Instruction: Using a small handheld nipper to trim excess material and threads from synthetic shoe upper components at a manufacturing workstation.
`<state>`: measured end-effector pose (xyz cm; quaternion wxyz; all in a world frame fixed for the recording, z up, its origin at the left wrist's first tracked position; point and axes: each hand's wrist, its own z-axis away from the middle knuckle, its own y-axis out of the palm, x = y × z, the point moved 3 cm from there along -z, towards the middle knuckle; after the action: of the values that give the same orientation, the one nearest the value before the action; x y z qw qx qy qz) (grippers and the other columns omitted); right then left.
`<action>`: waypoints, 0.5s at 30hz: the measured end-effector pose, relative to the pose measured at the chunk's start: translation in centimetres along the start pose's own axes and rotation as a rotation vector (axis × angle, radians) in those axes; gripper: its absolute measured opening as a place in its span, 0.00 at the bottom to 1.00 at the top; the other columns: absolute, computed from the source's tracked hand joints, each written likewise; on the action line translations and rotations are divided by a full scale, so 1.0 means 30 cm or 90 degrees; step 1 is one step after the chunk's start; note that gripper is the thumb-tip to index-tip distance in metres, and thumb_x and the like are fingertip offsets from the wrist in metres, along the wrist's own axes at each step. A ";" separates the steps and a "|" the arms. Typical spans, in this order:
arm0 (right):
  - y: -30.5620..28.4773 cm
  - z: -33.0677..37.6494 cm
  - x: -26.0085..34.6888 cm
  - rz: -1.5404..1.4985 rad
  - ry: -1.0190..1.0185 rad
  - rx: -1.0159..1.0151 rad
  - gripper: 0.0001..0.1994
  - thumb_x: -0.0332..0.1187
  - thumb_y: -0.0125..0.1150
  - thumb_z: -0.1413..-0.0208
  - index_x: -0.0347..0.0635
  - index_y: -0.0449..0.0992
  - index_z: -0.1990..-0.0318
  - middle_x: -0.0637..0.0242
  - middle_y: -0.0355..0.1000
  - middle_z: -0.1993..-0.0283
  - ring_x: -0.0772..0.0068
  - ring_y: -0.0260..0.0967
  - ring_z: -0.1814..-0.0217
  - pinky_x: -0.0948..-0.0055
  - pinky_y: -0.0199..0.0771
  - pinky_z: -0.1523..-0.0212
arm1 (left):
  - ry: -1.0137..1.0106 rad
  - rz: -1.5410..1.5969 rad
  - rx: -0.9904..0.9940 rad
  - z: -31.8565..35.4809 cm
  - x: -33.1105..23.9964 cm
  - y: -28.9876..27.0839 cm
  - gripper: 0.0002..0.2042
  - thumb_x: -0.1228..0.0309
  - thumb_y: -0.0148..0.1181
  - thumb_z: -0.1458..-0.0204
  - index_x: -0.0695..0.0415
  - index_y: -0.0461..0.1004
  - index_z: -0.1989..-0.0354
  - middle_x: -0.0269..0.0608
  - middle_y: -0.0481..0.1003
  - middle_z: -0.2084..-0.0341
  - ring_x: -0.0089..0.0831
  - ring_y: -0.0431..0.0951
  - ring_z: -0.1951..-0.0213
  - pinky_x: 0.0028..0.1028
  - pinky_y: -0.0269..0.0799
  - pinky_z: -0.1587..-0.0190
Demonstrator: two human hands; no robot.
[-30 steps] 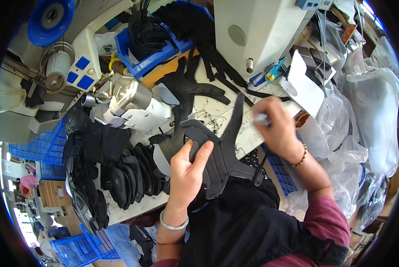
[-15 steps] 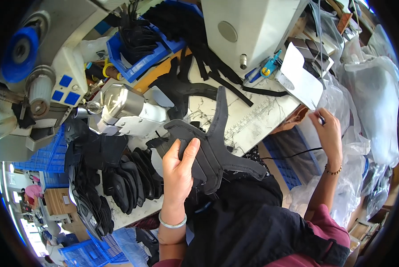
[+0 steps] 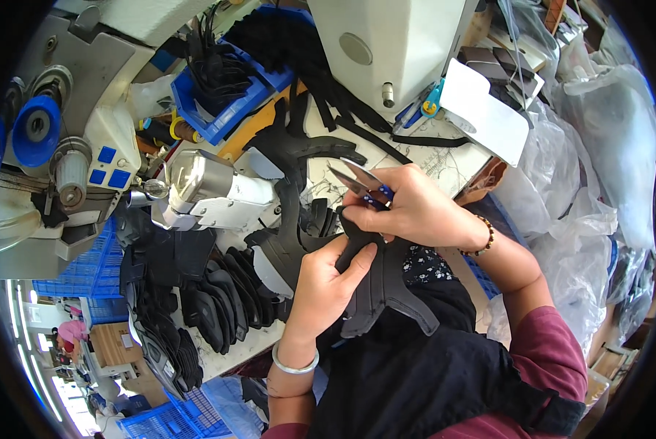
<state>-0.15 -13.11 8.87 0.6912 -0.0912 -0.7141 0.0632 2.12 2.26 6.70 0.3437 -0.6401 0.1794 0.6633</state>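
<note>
A: Head view, left to right. Far left: sewing machine (image 3: 86,161) with a blue spool (image 3: 34,129) on its side and blue buttons on its white face. Its metal head stands over the bench (image 3: 445,164).

B: Below it?

A: Stack of black cut pieces (image 3: 196,300) fanned along the near-left edge of the bench, overlapping one another. Blue bin (image 3: 218,95) farther back, filled with black straps.

B: Left hand?

A: Left hand (image 3: 328,282) comes in from the near edge, silver bangle (image 3: 295,364) at the wrist. Grip closed on the black shaped piece (image 3: 383,285): thumb on top, the other fingers out of sight under it. Piece is held just above the lap, near the bench edge, its long arm running down to the right.

B: Right hand?

A: Right hand (image 3: 408,208) sits just above the left, touching the top end of the same piece. Grip wrapped tight around small scissors (image 3: 361,183) with blue handles; blades are parted and point far-left. Beaded bracelet (image 3: 484,238) on that wrist, dark red sleeve (image 3: 555,358) farther down the forearm.

B: Right side?

A: White machine body (image 3: 394,51) at far centre, white card (image 3: 485,117) leaning beside it, clear plastic bags (image 3: 606,161) piled along the right.
</note>
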 end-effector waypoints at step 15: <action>0.039 -0.003 -0.041 -0.083 0.085 0.021 0.11 0.27 0.53 0.50 0.24 0.70 0.64 0.63 0.68 0.86 0.82 0.63 0.89 0.83 0.62 0.89 | 0.039 -0.116 -0.092 0.000 -0.030 -0.029 0.07 0.72 0.53 0.45 0.64 0.69 0.71 0.24 0.61 0.87 0.10 0.54 0.81 0.16 0.48 0.81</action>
<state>0.02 -12.23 7.41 0.7412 -0.0373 -0.6698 0.0234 2.69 2.67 7.76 0.3497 -0.6969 0.0829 0.6206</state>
